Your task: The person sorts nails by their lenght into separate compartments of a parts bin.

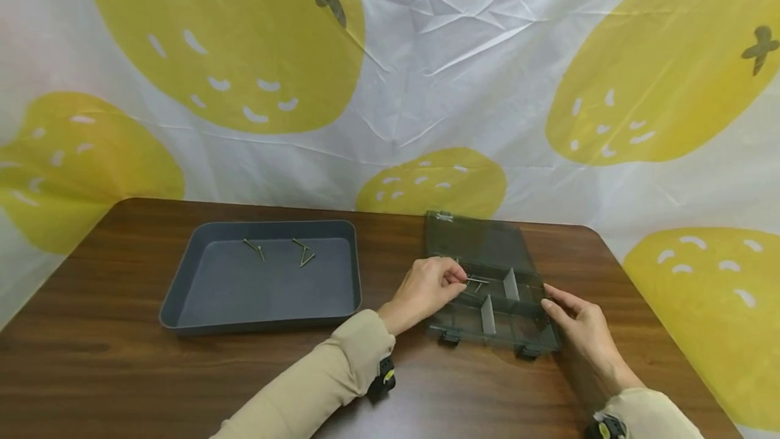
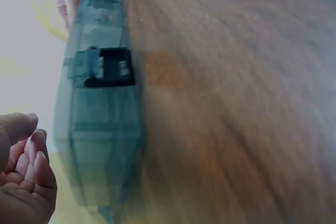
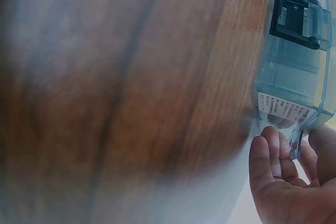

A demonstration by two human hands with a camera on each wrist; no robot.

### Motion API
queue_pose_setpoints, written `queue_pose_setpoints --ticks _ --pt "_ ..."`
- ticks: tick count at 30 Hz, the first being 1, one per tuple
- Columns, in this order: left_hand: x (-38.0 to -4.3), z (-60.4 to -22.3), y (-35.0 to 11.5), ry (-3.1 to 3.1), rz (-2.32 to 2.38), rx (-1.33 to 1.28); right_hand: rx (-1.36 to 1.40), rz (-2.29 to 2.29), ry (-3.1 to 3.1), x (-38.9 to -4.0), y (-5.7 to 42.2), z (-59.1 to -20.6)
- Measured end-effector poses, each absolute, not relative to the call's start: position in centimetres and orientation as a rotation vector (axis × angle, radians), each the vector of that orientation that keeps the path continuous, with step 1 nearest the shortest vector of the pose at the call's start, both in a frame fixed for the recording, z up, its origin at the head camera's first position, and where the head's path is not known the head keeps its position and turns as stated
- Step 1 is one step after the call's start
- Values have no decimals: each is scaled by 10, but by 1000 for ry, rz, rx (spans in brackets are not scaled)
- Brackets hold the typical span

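Farthest left of both hands, a dark grey tray (image 1: pixel 244 290) stood on the wooden table (image 1: pixel 91 303). Loose screws (image 1: pixel 307 261) lay in two small groups toward its far side, well apart from either grip.

Right of the tray, the left hand (image 1: pixel 426 292) reached over the organizer case (image 1: pixel 495 339). Its thumb and fingertips were drawn together in a narrow pinch on a slender screw (image 1: pixel 478 280), which projected rightward from them. The left wrist view did not show that screw. Below the fingertips, further screws (image 1: pixel 479 288) lay in a rear compartment.

The case sat on the table between the two hands, its translucent lid (image 1: pixel 478 241) laid back beyond the pinch. Pale dividers (image 1: pixel 510 284) stood just right of the left fingertips; two black latches (image 1: pixel 449 337) were on the near edge.

Farthest right, the right hand (image 1: pixel 585 330) gripped the case's right end, thumb and fingers on either side, beside a printed label (image 3: pixel 284 108).
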State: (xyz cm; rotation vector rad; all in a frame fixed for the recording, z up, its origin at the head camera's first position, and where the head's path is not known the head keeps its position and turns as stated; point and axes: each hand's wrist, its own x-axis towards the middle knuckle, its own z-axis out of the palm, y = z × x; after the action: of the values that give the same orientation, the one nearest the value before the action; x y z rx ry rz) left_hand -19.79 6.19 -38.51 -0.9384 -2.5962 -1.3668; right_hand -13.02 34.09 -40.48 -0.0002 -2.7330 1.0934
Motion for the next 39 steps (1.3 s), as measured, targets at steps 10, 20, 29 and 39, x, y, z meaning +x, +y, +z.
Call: queue_pose_setpoints --ticks 10,20,29,39 --pt "-196 -376 13 -2568 -1457 -817 12 1092 -2722 -130 341 -405" --pt "-200 -375 -43 -2596 -1354 -582 5 1081 -2723 -130 342 -407" --pt "-212 -384 -89 -2630 -1282 -394 7 1059 -2737 -131 341 -405" --pt "-225 -403 -126 -2717 -1151 -174 9 1084 -2740 -130 342 -406"
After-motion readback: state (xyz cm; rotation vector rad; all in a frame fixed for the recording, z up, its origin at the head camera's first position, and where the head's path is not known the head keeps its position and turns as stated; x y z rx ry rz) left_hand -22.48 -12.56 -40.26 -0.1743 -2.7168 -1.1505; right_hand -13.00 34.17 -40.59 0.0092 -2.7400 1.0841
